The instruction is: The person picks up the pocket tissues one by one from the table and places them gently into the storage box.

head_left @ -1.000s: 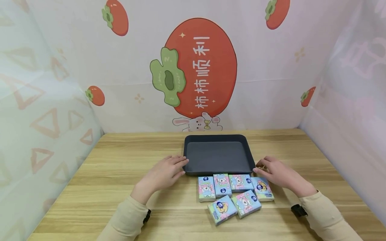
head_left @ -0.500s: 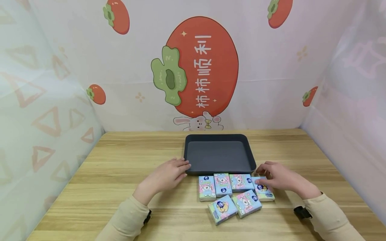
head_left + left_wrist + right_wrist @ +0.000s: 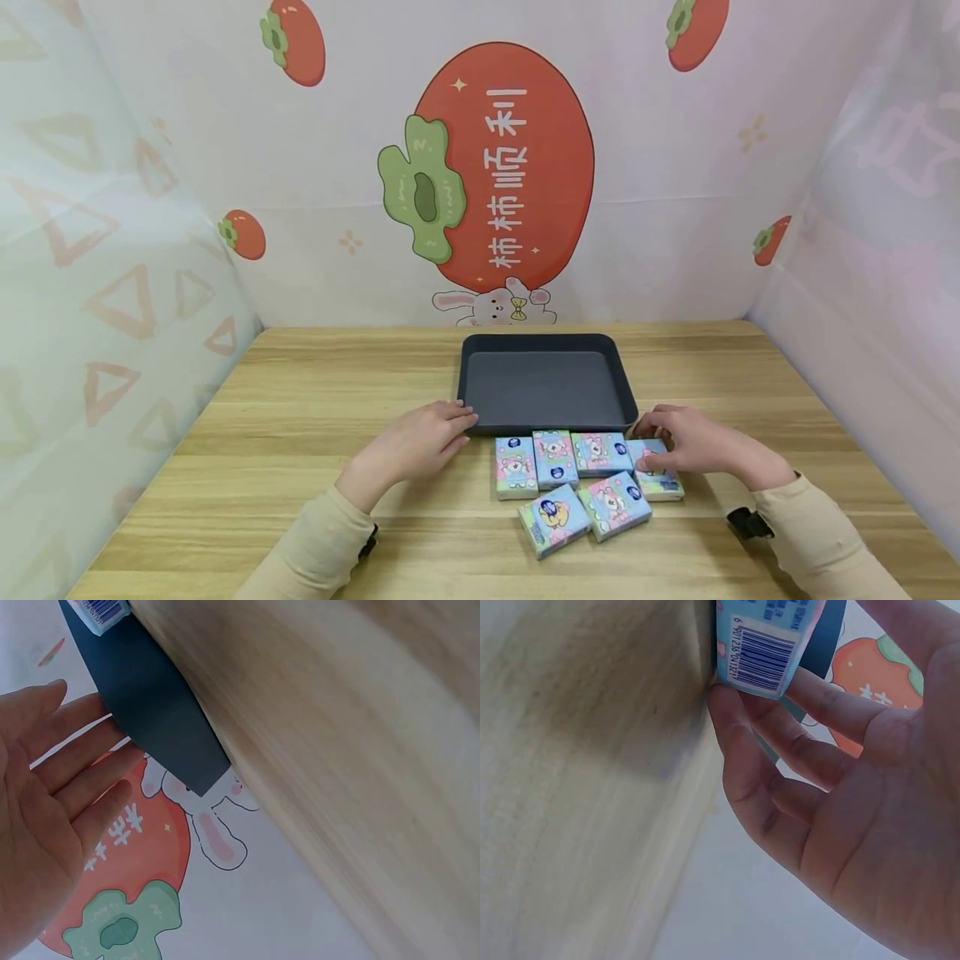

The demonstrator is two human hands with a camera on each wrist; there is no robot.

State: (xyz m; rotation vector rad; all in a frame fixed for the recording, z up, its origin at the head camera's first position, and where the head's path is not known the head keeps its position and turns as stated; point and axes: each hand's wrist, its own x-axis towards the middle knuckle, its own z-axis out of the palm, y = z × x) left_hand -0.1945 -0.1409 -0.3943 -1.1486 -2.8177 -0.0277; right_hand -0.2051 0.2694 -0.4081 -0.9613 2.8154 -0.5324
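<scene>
In the head view, a dark grey rectangular tray (image 3: 547,387) lies on the wooden table. My left hand (image 3: 420,442) rests its extended fingertips on the tray's left front corner. The left wrist view shows this left hand (image 3: 52,772) with its fingers straight against the tray wall (image 3: 150,697). My right hand (image 3: 693,442) has its thumb on the rightmost pocket tissue pack (image 3: 663,486) and its fingers curled at the far end. Seen from the right wrist, that tissue pack (image 3: 761,652), barcode showing, sits against the curled fingers of the right hand (image 3: 840,780).
Several more blue, pink and green tissue packs lie before the tray: a row including one pack (image 3: 515,468) along its front edge, and two tilted packs (image 3: 555,521) nearer me. A persimmon-printed backdrop (image 3: 337,167) stands behind the table (image 3: 337,367).
My right hand has moved from beside the tray's right front corner onto the rightmost tissue pack. My left hand has shifted slightly along the tray's corner. The tray and packs stay put.
</scene>
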